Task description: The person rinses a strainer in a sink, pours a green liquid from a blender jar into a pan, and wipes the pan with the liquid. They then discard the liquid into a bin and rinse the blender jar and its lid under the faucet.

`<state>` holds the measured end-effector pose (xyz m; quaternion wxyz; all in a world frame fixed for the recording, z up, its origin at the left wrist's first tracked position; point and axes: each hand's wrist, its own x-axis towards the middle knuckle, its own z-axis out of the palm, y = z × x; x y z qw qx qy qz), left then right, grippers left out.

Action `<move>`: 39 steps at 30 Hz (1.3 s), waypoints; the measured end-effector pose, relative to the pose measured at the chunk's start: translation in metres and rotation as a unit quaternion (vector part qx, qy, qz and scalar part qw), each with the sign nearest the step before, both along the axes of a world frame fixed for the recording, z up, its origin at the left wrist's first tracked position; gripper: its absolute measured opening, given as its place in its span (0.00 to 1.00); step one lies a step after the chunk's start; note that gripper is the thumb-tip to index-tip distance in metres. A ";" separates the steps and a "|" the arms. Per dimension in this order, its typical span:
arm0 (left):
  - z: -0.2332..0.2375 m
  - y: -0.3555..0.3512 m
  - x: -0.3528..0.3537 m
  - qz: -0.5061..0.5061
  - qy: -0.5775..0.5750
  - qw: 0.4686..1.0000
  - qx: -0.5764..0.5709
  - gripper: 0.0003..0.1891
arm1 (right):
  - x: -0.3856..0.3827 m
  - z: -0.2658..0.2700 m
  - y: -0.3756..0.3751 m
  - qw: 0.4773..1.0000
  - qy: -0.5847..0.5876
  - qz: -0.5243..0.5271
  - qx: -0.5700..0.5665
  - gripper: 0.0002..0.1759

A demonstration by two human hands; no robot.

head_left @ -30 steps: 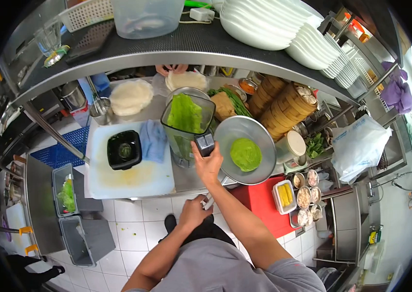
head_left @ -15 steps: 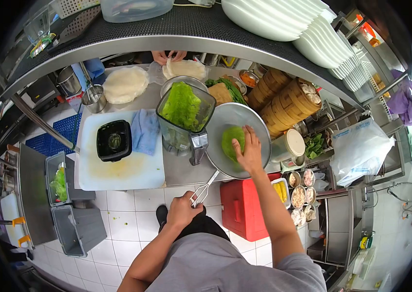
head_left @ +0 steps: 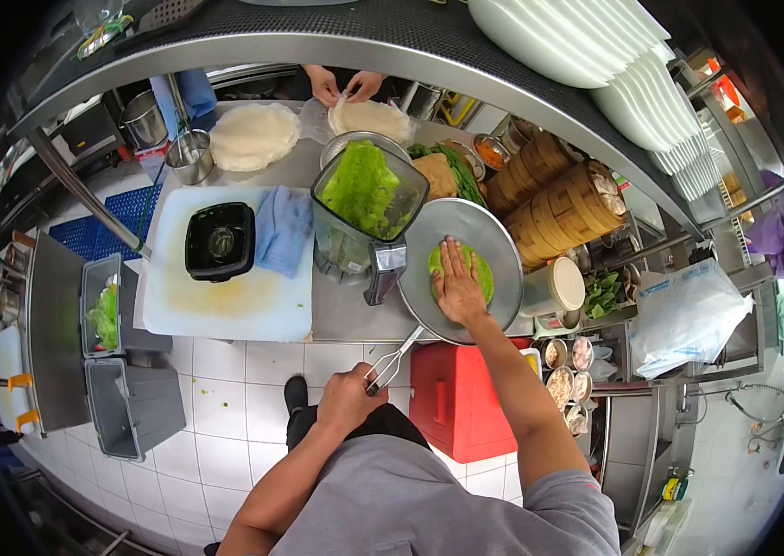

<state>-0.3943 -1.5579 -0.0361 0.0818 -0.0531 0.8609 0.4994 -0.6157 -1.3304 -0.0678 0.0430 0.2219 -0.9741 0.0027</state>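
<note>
The green mass (head_left: 483, 272) lies in the wide pan (head_left: 418, 268), under the right hand (head_left: 460, 285), which is pressed flat upon it and grasps nothing. Toward the person from the pan, the left hand (head_left: 352, 398) is clenched around its wire handle (head_left: 398, 358). Beside the pan stand the blender jug (head_left: 340, 243), at left, and the bamboo steamers (head_left: 562, 219), behind at right.

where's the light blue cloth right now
In the head view, the cloth lies left of center at the right edge of the white cutting board, between the square black container and clear blender jug.
</note>
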 end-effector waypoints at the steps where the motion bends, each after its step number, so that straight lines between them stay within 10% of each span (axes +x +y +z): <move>1: -0.002 0.000 0.002 0.004 0.005 1.000 0.004 0.14 | 0.001 -0.002 -0.001 1.000 -0.010 -0.002 0.000 0.35; 16: -0.012 -0.003 0.002 0.011 0.014 1.000 0.022 0.15 | -0.002 0.015 -0.002 0.996 -0.078 -0.023 0.020 0.35; 25: -0.010 -0.010 -0.004 0.001 0.019 1.000 0.015 0.14 | -0.027 0.083 0.018 0.979 0.005 0.061 -0.194 0.19; 39: -0.004 -0.011 -0.004 -0.004 0.049 0.999 -0.011 0.15 | -0.004 0.025 0.002 0.990 -0.036 0.032 -0.130 0.39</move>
